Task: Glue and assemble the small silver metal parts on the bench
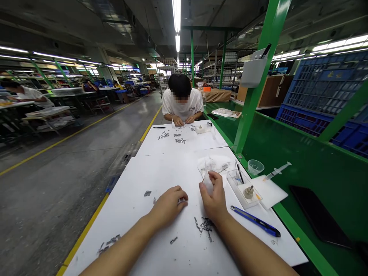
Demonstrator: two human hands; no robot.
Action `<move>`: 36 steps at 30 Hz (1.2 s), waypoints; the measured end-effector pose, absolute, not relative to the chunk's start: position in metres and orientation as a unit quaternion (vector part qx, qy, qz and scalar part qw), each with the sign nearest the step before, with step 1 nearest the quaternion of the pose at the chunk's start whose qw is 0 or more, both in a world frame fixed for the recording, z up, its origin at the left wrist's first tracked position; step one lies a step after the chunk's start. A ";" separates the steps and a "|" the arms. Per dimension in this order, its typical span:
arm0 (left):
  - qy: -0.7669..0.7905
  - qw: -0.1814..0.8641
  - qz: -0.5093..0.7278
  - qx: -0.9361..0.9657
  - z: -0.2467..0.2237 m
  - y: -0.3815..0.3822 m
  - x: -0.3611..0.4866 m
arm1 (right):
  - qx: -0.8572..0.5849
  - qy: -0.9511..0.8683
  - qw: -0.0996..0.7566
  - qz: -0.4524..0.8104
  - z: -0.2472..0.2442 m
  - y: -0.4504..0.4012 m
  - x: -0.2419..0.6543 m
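Note:
My right hand (214, 195) is wrapped round a small translucent squeeze bottle (208, 182), its thin nozzle pointing up. My left hand (170, 203) rests over the white table (138, 222) with fingers curled inward; what they hold, if anything, is hidden. Beyond the left hand lies a small cluster of grey metal parts (147, 193). Close to my right wrist is a loose pile of dark metal parts (206, 227), and a single metal part (173, 240) lies between my forearms. More metal pieces (110, 240) are partly covered by my left forearm.
On the right are a blue utility knife (255, 221), a white tray (241, 191) with a small jar (248, 192), a syringe (277, 171), a clear cup (255, 167) and a black phone-like slab (319, 214). A stained cloth (215, 164) lies ahead. A co-worker (183, 99) sits opposite.

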State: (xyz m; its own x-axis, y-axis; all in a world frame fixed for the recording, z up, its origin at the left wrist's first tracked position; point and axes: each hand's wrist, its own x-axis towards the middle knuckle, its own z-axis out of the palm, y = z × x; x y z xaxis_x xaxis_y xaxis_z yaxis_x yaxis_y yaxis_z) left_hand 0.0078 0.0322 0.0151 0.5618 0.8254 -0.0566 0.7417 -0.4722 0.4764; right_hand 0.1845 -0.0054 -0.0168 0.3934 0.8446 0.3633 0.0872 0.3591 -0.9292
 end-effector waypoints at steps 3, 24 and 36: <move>0.447 0.229 0.116 0.857 0.010 0.031 0.014 | -0.474 -0.422 0.694 0.341 -0.016 -0.004 0.187; 0.496 0.501 0.206 0.679 0.014 0.016 -0.008 | -0.240 -0.214 0.646 0.692 -0.010 0.003 0.208; 0.500 0.601 0.215 0.584 0.008 0.015 0.000 | -0.305 -0.215 0.627 0.684 -0.005 0.007 0.213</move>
State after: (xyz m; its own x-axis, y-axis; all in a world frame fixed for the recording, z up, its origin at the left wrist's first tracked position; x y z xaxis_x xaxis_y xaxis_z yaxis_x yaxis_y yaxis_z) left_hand 0.0001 0.0154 0.0078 0.4064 0.8438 -0.3505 0.3261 0.2244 0.9183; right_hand 0.2128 0.0074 -0.0045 -0.0283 0.9887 -0.1470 -0.7261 -0.1214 -0.6768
